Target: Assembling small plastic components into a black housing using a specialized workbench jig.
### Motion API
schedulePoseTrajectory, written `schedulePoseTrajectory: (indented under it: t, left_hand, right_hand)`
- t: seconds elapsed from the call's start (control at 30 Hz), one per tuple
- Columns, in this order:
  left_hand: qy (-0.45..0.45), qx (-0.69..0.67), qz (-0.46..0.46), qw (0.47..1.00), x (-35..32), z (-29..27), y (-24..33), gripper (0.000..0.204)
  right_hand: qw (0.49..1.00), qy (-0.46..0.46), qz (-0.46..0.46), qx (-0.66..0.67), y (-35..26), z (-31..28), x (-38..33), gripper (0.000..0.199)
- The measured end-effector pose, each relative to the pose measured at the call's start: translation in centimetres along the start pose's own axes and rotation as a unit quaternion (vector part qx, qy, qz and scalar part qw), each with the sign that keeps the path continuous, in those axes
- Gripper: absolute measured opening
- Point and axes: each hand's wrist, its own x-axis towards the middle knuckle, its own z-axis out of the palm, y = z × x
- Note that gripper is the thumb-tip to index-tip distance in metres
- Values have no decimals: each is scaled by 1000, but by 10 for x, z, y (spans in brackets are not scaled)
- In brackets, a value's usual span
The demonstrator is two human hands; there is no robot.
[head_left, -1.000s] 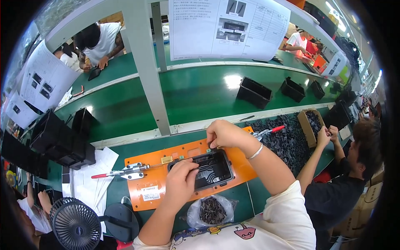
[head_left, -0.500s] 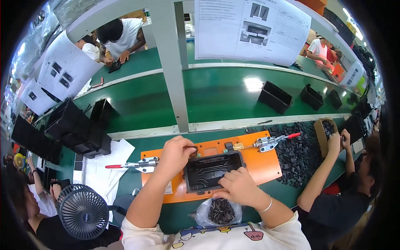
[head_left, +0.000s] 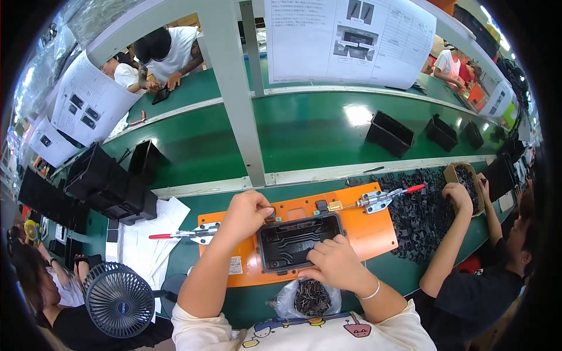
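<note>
An open black plastic box (head_left: 284, 250) sits in an orange fixture plate (head_left: 374, 233) on the bench before me. At its far left corner, my left hand (head_left: 249, 212) pinches a small dark part (head_left: 271, 213), mostly hidden by the fingers. My right hand (head_left: 336, 263) is closed over the near right side of the box, fingers curled inside and thumb along the front rim. On the far rim, a small black latch piece (head_left: 321, 206) stands in line with the brass-coloured tip of the right toggle clamp (head_left: 376, 202). A left toggle clamp (head_left: 202, 233) lies beside my left forearm.
A plastic bag of small metal pins (head_left: 312, 297) lies between me and the plate. Black clips (head_left: 418, 219) are heaped at right, where a co-worker's hand (head_left: 458, 198) touches a cardboard carton (head_left: 453, 175). Left are stacked black boxes (head_left: 111, 187), papers (head_left: 153, 231) and a fan (head_left: 120, 301).
My hands keep nearly the same places on the box and small part. The co-worker's near hand has shifted left to the carton's edge. The whole view has moved slightly.
</note>
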Motion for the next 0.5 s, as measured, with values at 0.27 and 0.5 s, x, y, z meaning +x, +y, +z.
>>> schedulePoseTrajectory:
  t: [0.27,0.5]
  left_hand:
    - [55,57,71,994,-5,13,-9,12]
    - [75,109,80,988,-17,20,-8,13]
  right_hand:
    - [1000,8,-4,7,-1,-1,-1,39]
    - [1000,7,5,-5,-1,3,-3,40]
